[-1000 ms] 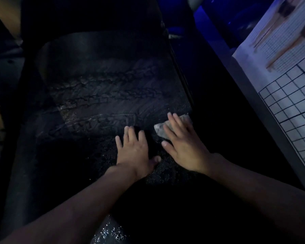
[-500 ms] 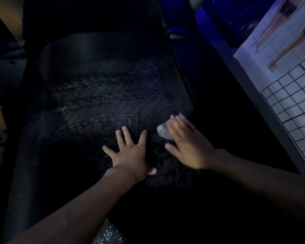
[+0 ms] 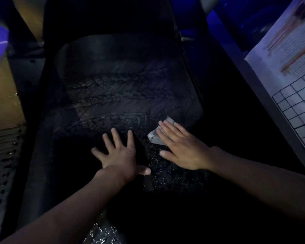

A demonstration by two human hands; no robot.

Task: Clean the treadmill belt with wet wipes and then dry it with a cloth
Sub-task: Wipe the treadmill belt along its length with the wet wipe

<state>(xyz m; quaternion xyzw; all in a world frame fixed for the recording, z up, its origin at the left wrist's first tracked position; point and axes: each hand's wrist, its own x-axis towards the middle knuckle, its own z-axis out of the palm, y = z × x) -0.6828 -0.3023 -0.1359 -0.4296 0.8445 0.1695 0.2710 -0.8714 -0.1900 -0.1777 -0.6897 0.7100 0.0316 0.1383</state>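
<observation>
Both hands sit a little more to the left than a moment ago, and the left hand's fingers are now spread wide instead of close together. Nearest, two bare arms reach forward from the bottom of the view. The left hand (image 3: 121,155) lies flat on the dark treadmill belt (image 3: 123,88), palm down, fingers straight and fanned out, holding nothing. Just beside it, with a small gap between them, the right hand (image 3: 183,148) is flat too, and its straight fingers press down on a crumpled grey wet wipe (image 3: 155,136) on the belt. The wipe pokes out from under the fingertips, near the belt's right edge. Farther up, the belt shines with wet wavy streaks. Off to the right, a white sheet with a black grid (image 3: 299,95) stands well apart from the hands.
</observation>
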